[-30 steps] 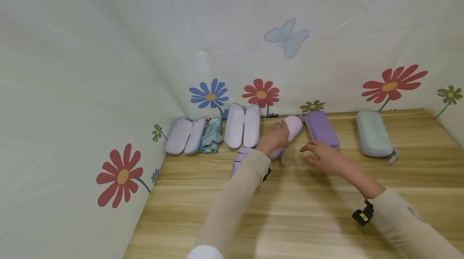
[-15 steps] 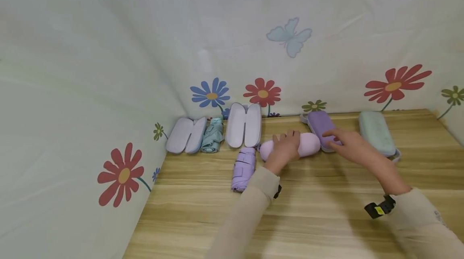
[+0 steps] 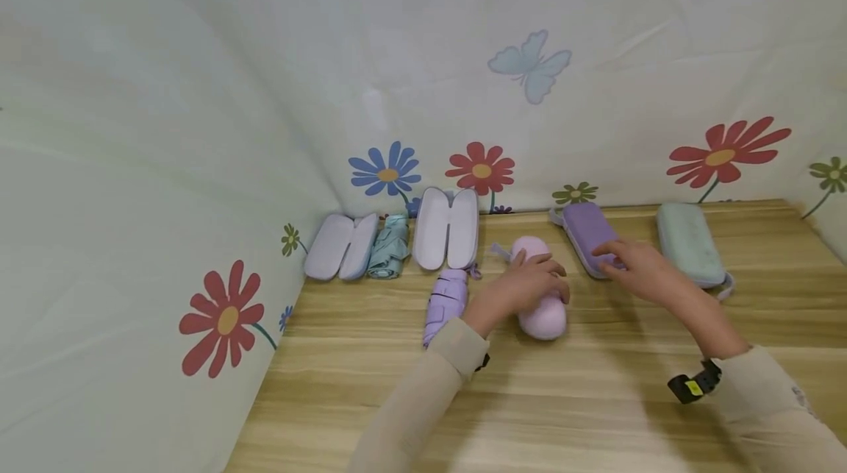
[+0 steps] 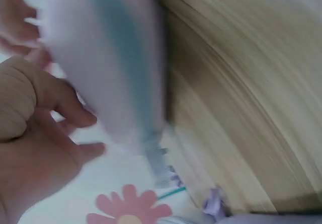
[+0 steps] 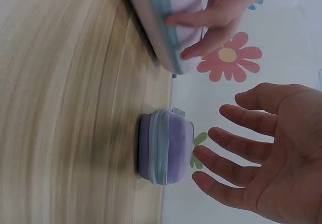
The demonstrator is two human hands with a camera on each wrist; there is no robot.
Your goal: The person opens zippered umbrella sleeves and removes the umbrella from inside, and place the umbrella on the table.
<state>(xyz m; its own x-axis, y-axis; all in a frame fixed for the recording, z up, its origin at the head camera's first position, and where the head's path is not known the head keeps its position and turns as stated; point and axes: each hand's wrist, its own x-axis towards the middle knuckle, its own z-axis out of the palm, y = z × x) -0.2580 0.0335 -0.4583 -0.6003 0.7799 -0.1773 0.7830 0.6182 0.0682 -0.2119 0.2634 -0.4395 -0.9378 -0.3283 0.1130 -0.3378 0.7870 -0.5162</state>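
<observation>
My left hand (image 3: 526,285) lies across a closed pink glasses case (image 3: 542,320) with a blue-grey zip band, gripping it near its middle. In the right wrist view its fingers (image 5: 204,18) reach down over the case's side, across the zip. The case sits at a slant over the wooden table, its strap end toward the back wall. My right hand (image 3: 638,271) holds nothing; its fingers are spread and slightly bent near a closed purple glasses case (image 3: 589,234). In the right wrist view the purple case (image 5: 166,146) stands apart from those fingers.
Left of my left hand lies a folded purple umbrella (image 3: 445,307). Behind it are an opened case (image 3: 433,230), a folded teal umbrella (image 3: 389,246) and another opened case (image 3: 331,246). A mint green case (image 3: 688,243) lies at the right. A flowered curtain (image 3: 423,76) backs the table.
My left hand has brought the pink case forward from the back and turned it, first crosswise, now pointing toward me. My right hand has shifted right, then stayed by the purple case.
</observation>
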